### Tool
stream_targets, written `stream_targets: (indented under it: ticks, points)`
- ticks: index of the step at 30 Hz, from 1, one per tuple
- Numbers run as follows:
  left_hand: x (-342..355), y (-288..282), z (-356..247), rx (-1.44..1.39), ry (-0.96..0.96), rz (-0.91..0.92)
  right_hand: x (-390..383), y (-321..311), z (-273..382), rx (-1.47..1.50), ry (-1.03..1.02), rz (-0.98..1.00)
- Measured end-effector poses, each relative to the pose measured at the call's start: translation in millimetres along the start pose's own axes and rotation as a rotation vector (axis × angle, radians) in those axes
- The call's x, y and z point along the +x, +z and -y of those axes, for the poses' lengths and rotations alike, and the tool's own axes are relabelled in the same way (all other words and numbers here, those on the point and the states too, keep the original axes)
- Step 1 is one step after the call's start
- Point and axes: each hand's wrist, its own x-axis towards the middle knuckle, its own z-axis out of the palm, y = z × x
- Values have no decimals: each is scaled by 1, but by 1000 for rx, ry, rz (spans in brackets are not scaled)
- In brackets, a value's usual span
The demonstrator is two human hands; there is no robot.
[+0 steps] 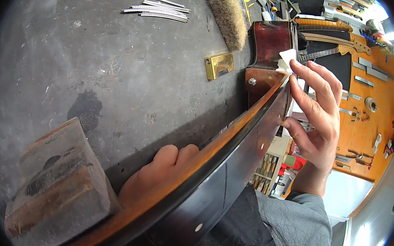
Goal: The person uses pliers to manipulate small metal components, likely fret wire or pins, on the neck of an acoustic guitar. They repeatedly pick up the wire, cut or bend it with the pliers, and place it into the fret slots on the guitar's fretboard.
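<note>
A guitar neck runs diagonally from the lower left to the dark red guitar body. Its black fretboard, with pale dot inlays, faces my side; a brown wooden edge lines it. Behind the neck, my left hand is wrapped around it, fingers partly hidden. At the body end, my right hand has its fingers stretched out and its thumb apart. Its fingertips touch the fretboard's end beside a raised flap of white tape, and the thumb rests on the board. Whether the fingertips grip the tape, I cannot tell.
A grey and brown block stands against the neck at left. On the dark bench lie several fretwire strips, a bristle brush and a brass tool. Guitar necks and tools lie beyond, on an orange wooden surface.
</note>
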Motion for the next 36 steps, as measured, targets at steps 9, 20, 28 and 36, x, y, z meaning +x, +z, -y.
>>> stream_targets:
  ticks: [9,20,28,36]
  points:
    - [2,3,-3,6,19,-8,-1,2,1,15,13,-6]
    - [0,8,-3,-19,35,-17,1,-2,10,-23,11,-17]
    - [-2,9,-2,-32,45,-28,-4,3,15,9,28,-129]
    - [0,7,-1,-37,54,-39,-5,0,18,53,64,-126]
